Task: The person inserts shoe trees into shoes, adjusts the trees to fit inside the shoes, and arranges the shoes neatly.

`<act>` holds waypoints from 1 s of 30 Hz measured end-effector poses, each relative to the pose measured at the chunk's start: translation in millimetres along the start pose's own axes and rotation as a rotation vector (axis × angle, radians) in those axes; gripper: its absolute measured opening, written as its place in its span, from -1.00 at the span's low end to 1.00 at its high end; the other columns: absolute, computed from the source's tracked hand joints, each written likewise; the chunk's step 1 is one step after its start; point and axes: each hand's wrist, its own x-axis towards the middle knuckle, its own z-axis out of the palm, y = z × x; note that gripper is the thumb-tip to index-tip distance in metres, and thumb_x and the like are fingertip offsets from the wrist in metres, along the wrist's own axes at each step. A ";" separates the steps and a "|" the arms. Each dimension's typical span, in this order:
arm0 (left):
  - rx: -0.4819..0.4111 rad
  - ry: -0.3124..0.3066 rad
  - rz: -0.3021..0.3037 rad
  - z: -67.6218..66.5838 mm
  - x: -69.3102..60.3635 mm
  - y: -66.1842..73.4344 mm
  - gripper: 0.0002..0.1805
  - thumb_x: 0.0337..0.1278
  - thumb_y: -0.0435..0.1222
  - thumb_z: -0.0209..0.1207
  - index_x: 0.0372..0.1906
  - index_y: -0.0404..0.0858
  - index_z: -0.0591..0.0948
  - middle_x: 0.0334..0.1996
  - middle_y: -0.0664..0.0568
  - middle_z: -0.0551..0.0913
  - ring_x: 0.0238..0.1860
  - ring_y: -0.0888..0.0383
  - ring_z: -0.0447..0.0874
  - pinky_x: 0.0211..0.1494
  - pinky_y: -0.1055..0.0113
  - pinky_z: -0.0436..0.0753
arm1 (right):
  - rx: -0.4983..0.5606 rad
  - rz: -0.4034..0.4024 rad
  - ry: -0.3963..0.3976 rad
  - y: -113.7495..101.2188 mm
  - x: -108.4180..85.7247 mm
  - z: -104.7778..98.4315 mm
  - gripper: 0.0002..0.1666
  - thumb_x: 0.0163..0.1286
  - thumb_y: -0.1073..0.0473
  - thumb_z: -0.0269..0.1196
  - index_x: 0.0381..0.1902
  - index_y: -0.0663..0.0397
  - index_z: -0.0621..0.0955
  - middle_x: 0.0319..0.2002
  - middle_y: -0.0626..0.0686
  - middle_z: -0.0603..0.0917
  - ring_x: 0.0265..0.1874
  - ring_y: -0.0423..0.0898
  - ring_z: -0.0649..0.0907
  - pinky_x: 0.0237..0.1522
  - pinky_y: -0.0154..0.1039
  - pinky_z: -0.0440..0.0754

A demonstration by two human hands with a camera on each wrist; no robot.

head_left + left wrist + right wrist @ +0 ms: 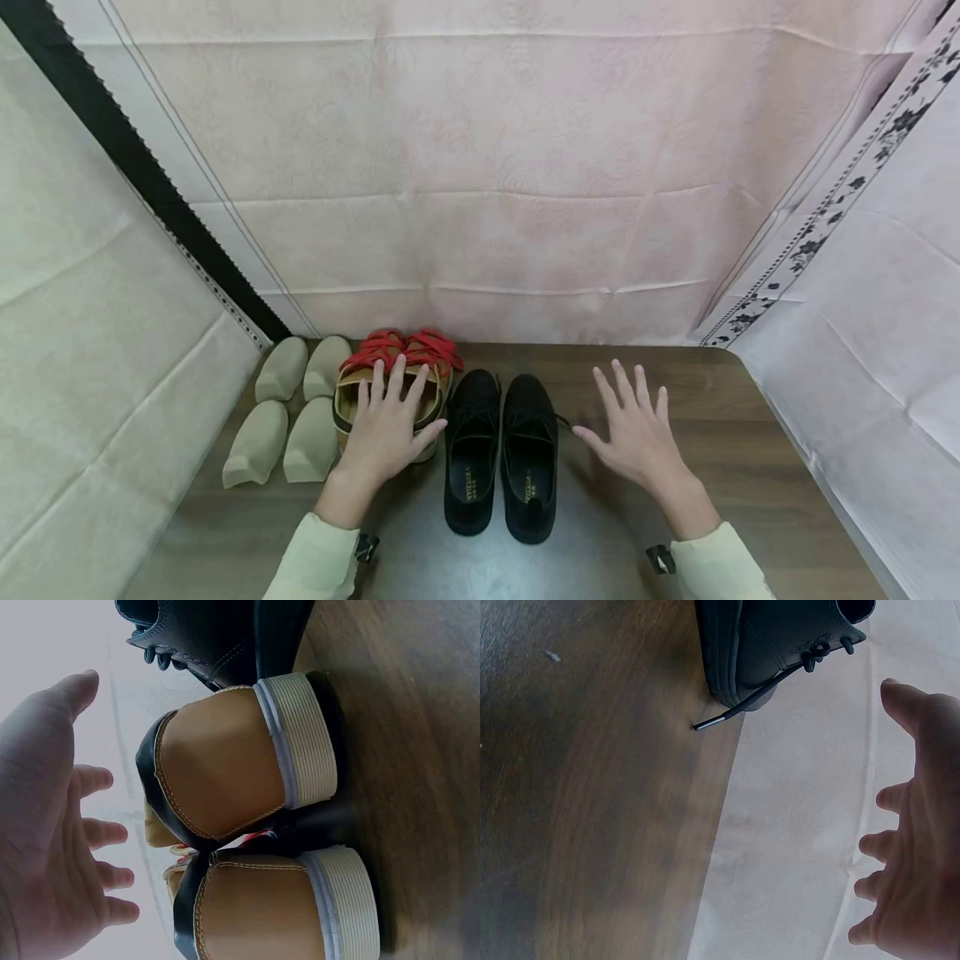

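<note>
A pair of black lace-up shoes stands side by side in the middle of the wooden surface, toes toward the back. Left of it is a pair of tan shoes with red laces. My left hand hovers over the tan pair with fingers spread, hiding part of it; the left wrist view shows the hand apart from the heels. My right hand is held in the air right of the black pair, fingers spread, holding nothing. Near its thumb a loose black lace sticks out from the right black shoe.
Several cream shoe-shaped forms stand in two rows at the left. Pale creased cloth hangs behind, with more cloth at the left and a floral-edged one at the right. Bare wooden surface shows at the right.
</note>
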 end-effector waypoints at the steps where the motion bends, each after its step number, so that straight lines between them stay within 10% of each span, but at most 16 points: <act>1: 0.001 0.000 0.002 0.2 -0.1 0.2 -0.06 0.35 0.31 0.09 0.67 -0.01 0.12 0.68 -0.22 -0.10 0.64 -0.42 -0.20 0.53 -0.47 -0.01 | -0.001 0.001 -0.002 0.1 -0.3 0.1 0.15 0.40 -0.44 0.19 0.69 -0.09 0.01 0.67 0.25 -0.06 0.62 0.41 -0.12 0.41 0.62 -0.21; 30: -0.014 0.003 0.073 -3.3 -5.0 12.8 -0.07 0.37 0.33 0.04 0.66 -0.03 0.14 0.67 -0.21 -0.04 0.65 -0.37 -0.17 0.56 -0.40 0.03 | 0.101 -0.080 0.016 -11.8 -5.4 5.0 0.08 0.40 -0.39 0.23 0.67 -0.07 0.12 0.64 0.24 0.11 0.61 0.31 0.11 0.49 0.44 0.11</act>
